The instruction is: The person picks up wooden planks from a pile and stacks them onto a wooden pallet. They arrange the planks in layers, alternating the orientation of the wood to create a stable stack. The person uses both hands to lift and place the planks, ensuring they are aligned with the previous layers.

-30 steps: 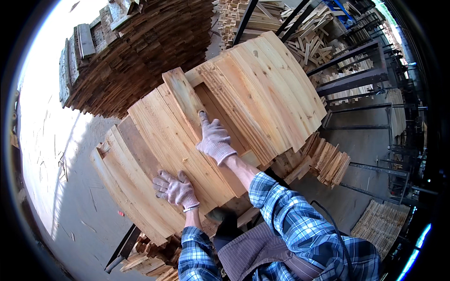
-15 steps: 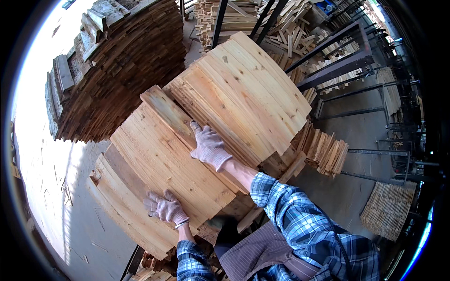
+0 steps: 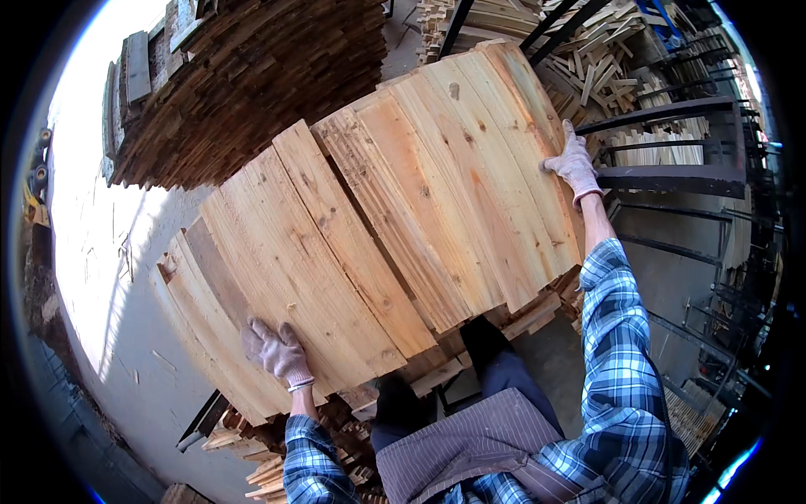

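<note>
A row of pale planks (image 3: 294,244) lies side by side in front of me, atop stacked wood. My left hand (image 3: 277,353), in a light knitted glove, rests on the left part of the row with its fingers spread. Out at the far right edge, my gloved right hand (image 3: 575,168) grips the outermost wooden board (image 3: 537,113). Its thumb is on the board's top face, and the other fingers are at the outer side, partly hidden. A dark gap runs between two planks near the middle.
A tall stack of weathered boards (image 3: 252,92) stands at the back left. Black metal frames (image 3: 672,179) stand close on the right. Loose sticks (image 3: 600,71) are heaped at the back right, and cut wood (image 3: 269,475) lies below the near left edge.
My right hand has moved from the middle of the row to its right edge and taken hold of the outer board. My left hand stays on the left planks. The view has shifted.
</note>
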Tool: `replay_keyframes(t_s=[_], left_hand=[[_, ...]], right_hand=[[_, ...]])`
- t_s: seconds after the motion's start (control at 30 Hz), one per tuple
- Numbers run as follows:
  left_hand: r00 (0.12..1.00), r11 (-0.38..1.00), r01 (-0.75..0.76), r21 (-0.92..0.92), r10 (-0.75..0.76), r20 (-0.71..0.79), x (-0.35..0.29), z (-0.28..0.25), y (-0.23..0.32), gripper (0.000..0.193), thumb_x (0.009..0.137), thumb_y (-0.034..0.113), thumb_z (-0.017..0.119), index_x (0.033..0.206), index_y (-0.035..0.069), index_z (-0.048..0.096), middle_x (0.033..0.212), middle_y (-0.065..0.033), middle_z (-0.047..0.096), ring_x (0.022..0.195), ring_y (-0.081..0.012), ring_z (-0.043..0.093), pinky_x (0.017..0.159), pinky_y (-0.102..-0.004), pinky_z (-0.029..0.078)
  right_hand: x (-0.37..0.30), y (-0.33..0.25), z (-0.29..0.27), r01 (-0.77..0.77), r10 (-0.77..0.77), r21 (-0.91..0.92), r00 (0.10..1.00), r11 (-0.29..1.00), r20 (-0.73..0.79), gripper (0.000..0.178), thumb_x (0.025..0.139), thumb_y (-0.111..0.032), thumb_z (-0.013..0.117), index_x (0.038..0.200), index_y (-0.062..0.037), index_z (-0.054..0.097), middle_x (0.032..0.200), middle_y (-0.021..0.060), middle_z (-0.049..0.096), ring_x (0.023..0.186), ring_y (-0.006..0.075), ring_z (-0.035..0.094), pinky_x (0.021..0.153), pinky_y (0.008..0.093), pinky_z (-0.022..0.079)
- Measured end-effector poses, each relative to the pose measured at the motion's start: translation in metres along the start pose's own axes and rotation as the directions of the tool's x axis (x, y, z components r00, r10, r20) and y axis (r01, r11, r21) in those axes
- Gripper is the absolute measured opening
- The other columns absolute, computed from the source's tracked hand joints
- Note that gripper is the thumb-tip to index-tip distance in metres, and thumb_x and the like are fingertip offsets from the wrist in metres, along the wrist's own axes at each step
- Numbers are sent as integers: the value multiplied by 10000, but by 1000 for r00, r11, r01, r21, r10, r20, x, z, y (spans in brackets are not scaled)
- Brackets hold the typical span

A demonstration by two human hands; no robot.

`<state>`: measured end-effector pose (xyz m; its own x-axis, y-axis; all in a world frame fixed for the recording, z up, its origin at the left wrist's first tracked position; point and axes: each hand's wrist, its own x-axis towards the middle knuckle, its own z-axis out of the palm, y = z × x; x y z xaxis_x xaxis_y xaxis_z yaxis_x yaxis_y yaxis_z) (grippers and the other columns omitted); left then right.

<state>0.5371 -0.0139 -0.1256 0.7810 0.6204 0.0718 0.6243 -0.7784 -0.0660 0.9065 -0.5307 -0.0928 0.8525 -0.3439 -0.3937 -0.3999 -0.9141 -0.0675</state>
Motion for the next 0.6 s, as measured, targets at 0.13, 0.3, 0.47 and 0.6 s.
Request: replay_keyframes(t_s=[0.13, 0.3, 0.47, 0.6], left_hand=[[994, 984, -96, -147, 104, 44, 8, 9, -40, 609, 940, 449, 475, 1431, 105, 368, 1447, -252, 336, 1249, -390, 440, 1015, -457, 399], [929, 966, 188, -178, -234, -287, 79, 20, -196, 609, 962, 442, 462, 1406, 40, 354, 1352, -147, 489, 758, -108, 534, 631, -232, 431], [710, 270, 644, -715, -558, 429, 111, 55, -271, 512, 940, 352, 574, 1250, -52, 519, 1132, -140, 618, 925, -211, 600, 844, -295, 478], [623, 110, 633, -766, -659, 421, 112, 55, -254, 466, 948, 364, 547, 1211, -20, 564, 1091, -111, 638, 898, -211, 602, 834, -324, 487]], right_hand=[[21, 21, 13, -3, 3, 16, 1000, 1000, -9, 1262, 533, -273, 889, 1509, -190, 92, 1415, 277, 336, 1274, 420, 397, 1075, 441, 346], [29, 32, 17, 113, -102, 244, 993, 963, -59, 1132, 541, -254, 873, 1469, -66, 252, 1277, 251, 535, 1155, 309, 555, 1009, 341, 414], [19, 29, 20, 161, -148, 317, 987, 935, -65, 1098, 535, -218, 876, 1443, -19, 292, 1267, 229, 548, 1150, 292, 553, 988, 330, 423], [13, 28, 21, 133, -110, 289, 989, 948, -94, 1069, 539, -184, 873, 1436, -22, 314, 1269, 214, 550, 1156, 277, 547, 993, 329, 416]])
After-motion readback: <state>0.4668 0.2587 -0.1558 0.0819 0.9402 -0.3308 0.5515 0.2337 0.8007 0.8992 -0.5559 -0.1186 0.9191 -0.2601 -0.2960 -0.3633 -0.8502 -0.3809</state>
